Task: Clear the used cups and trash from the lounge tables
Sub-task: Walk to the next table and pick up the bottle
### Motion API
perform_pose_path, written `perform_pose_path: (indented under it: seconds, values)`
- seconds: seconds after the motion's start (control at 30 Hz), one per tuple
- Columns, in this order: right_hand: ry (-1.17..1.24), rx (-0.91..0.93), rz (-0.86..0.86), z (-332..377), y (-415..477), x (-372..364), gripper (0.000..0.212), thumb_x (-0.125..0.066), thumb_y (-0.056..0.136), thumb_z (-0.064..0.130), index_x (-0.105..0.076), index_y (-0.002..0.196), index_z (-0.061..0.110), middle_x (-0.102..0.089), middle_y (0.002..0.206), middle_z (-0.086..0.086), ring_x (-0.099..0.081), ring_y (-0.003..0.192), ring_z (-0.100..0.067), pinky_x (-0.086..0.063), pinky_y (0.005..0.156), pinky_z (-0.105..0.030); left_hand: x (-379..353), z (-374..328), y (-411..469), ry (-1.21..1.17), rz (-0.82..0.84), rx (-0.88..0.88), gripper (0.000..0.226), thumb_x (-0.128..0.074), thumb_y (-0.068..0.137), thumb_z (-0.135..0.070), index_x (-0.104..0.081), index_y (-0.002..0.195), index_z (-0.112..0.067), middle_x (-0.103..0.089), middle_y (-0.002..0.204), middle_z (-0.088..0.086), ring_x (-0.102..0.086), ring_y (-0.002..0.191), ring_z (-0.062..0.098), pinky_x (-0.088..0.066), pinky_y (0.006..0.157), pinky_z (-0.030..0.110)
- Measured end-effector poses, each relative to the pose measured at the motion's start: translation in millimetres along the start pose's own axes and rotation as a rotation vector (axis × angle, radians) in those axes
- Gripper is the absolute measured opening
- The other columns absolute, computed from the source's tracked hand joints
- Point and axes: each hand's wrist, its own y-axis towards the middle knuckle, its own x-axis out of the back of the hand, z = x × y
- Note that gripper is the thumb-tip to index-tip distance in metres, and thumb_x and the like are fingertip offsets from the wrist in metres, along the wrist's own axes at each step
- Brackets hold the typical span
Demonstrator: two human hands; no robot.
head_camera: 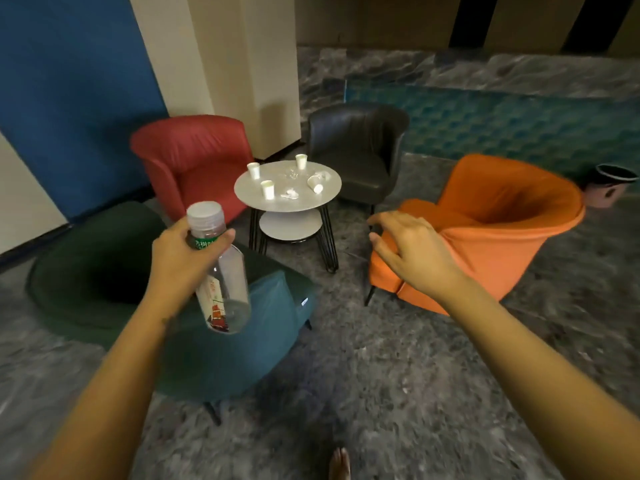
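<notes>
My left hand (180, 256) grips a clear plastic bottle (221, 285) with a white cap by its neck, tilted, held over the teal chair. My right hand (412, 252) hovers with relaxed fingers, holding nothing, in front of the orange chair. Ahead stands a round grey table (256, 197). On it are three upright white paper cups (267, 189) (253, 170) (301, 161), one cup lying on its side (314, 183), and crumpled clear wrappers (290, 194). Both hands are well short of the table.
Chairs ring the table: red (194, 161), dark grey (356, 150), orange (491, 223) and teal (242, 341). A lower shelf (291, 225) sits under the tabletop. A dark bin (609, 185) stands at far right. My bare foot (339, 464) is on the grey carpet.
</notes>
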Motion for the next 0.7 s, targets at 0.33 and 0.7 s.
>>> perform_pose_path:
  seconds: [0.33, 0.7]
  values:
    - [-0.057, -0.113, 0.067, -201.9, 204.3, -76.1, 0.022, -0.056, 0.089, 0.018, -0.059, 0.107, 0.006, -0.064, 0.104, -0.016, -0.057, 0.096, -0.034, -0.041, 0.079, -0.041, -208.2, 30.2, 274.2, -0.021, 0.118, 0.006, 0.034, -0.073, 0.075, -0.025, -0.059, 0.106, -0.025, -0.06, 0.097, -0.01, -0.056, 0.083, 0.004, -0.039, 0.066, 0.014]
    - [0.18, -0.018, 0.18, -364.8, 440.7, -257.0, 0.023, -0.055, 0.09, 0.017, -0.061, 0.11, 0.007, -0.065, 0.108, -0.011, -0.059, 0.098, -0.031, -0.044, 0.088, -0.043, -337.5, 132.9, 488.2, 0.167, -0.019, 0.163, 0.044, -0.076, 0.073, -0.024, -0.059, 0.11, -0.009, -0.057, 0.104, 0.004, -0.052, 0.092, 0.018, -0.04, 0.074, 0.029]
